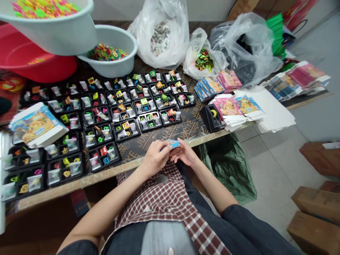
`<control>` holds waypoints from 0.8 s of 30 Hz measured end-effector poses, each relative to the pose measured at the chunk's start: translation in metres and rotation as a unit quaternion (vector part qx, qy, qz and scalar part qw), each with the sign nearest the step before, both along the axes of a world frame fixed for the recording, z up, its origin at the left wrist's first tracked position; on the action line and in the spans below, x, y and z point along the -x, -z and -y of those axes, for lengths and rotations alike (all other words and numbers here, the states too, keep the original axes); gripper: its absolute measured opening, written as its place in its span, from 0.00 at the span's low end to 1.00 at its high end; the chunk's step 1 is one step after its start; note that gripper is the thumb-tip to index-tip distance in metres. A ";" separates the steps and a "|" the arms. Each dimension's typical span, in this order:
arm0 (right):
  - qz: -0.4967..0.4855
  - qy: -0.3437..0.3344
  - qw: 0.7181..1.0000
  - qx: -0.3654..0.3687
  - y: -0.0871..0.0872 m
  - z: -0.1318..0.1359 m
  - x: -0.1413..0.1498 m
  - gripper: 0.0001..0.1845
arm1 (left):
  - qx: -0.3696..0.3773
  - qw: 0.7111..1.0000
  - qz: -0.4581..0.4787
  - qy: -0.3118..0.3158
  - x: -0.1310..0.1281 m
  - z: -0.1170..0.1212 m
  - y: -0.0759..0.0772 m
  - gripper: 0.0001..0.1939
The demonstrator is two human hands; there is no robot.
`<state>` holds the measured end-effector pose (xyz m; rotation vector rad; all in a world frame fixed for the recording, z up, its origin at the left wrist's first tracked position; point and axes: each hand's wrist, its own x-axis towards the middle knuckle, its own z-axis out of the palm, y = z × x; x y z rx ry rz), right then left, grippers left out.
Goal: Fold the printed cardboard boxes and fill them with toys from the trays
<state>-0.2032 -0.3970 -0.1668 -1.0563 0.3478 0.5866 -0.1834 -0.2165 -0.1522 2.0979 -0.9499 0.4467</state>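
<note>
Pale wall (207,10), tiled floor (273,163), dark table (159,135)

Gold capitals run slantwise over the dark top of my table (159,136). I read "JUN" set back from the middle of the front edge, and "JUN" again farther right; closer to that edge stand pieces like "OXE", their other letters covered or blurred. Print on the pink boxes (228,106) by the right end is too small for me to read, and I make out no letters on the small blue box (174,144) in my left hand (156,156).
</note>
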 end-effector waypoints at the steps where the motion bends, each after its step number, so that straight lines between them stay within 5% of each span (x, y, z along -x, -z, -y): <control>1: 0.007 0.011 1.000 -0.001 -0.001 0.003 0.001 0.26 | 0.026 0.999 -0.027 -0.014 0.003 -0.003 0.000 0.09; 4: 0.041 0.035 0.998 0.028 -0.003 0.011 0.001 0.16 | 0.133 0.966 -0.185 -0.120 0.000 -0.011 0.008 0.23; 7: 0.090 0.002 0.990 0.112 -0.005 0.017 -0.005 0.14 | 0.245 0.876 -0.395 -0.127 -0.012 -0.012 0.021 0.30; 9: 0.176 0.022 0.950 0.257 -0.008 0.016 -0.009 0.16 | 0.295 0.822 -0.477 -0.100 -0.018 -0.009 0.027 0.36; 10: 0.230 0.047 0.908 0.348 -0.009 0.013 -0.010 0.19 | 0.315 0.808 -0.489 -0.097 -0.020 -0.006 0.029 0.39; 12: 0.324 0.077 0.797 0.503 -0.013 0.003 -0.008 0.33 | 0.352 0.799 -0.474 -0.113 -0.022 0.001 0.029 0.44; 14: 0.375 0.037 0.716 0.587 -0.015 -0.009 -0.007 0.48 | 0.380 0.795 -0.455 -0.129 -0.022 0.008 0.024 0.47; 19: 0.400 -0.041 0.651 0.644 -0.015 -0.001 -0.038 0.54 | 0.384 0.785 -0.477 -0.094 -0.026 0.011 0.013 0.48; 24: 0.313 0.074 0.591 0.740 -0.030 0.101 -0.143 0.44 | 0.308 0.843 -0.421 -0.134 -0.036 -0.031 0.007 0.41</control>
